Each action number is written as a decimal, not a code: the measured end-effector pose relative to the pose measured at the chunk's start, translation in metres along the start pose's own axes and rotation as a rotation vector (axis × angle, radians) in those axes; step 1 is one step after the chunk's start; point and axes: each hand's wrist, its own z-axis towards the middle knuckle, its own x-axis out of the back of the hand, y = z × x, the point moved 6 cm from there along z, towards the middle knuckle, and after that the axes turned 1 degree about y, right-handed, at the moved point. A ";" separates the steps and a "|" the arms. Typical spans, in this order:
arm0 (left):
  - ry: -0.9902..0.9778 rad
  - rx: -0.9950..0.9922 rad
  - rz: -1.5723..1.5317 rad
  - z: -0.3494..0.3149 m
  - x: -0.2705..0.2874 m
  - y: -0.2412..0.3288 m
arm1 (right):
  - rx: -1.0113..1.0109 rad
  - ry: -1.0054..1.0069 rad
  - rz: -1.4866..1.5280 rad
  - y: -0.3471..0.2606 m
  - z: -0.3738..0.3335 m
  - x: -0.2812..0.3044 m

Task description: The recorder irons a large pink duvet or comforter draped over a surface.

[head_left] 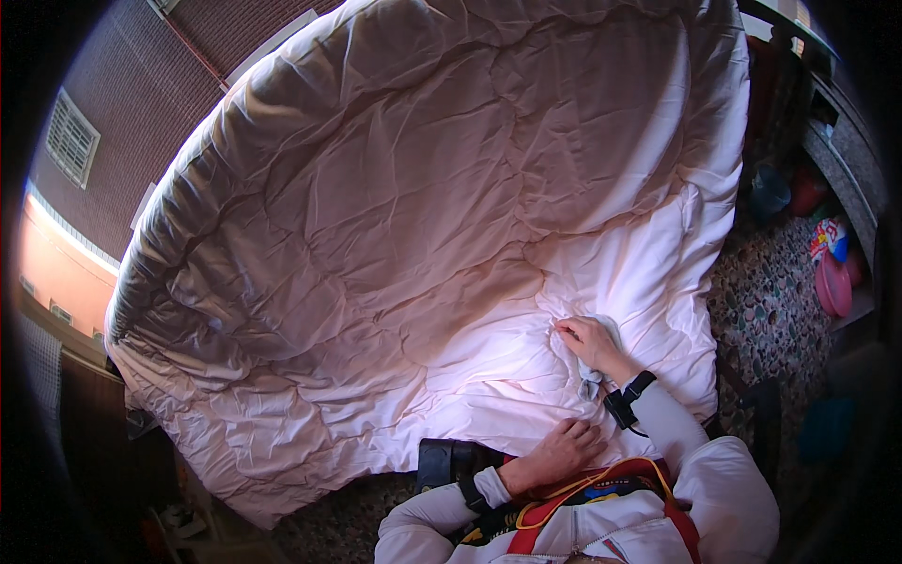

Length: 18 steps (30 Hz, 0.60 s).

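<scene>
A large pale pink quilt (423, 188) spreads out in front of me, wrinkled and puffy, with a brightly lit patch near my hands. My right hand (590, 342) pinches a gathered bit of its surface between thumb and fingers. What the fingertips hold beyond the fabric is too small to make out. Beside and under that hand lies a small greyish-white cloth (590, 385). My left hand (562, 449) rests on the near edge of the quilt close to my body, its fingers loosely bent and slightly apart. Both wrists wear black bands.
A dark box-like thing (446, 462) sits by my left forearm. At right, on a speckled stone floor (766, 282), stand a pink basin (832, 285), a bluish bucket (769, 193) and a colourful bag (827, 240). Brick walls (132, 103) rise beyond the quilt at far left.
</scene>
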 end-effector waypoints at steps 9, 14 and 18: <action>0.005 -0.010 0.007 -0.001 -0.001 0.001 | 0.001 0.002 0.016 -0.001 0.000 0.000; 0.007 -0.008 0.020 -0.001 -0.001 0.001 | -0.006 0.007 0.008 -0.005 0.000 0.002; 0.009 -0.011 0.032 -0.001 0.000 0.001 | -0.038 0.006 0.006 -0.003 0.000 0.001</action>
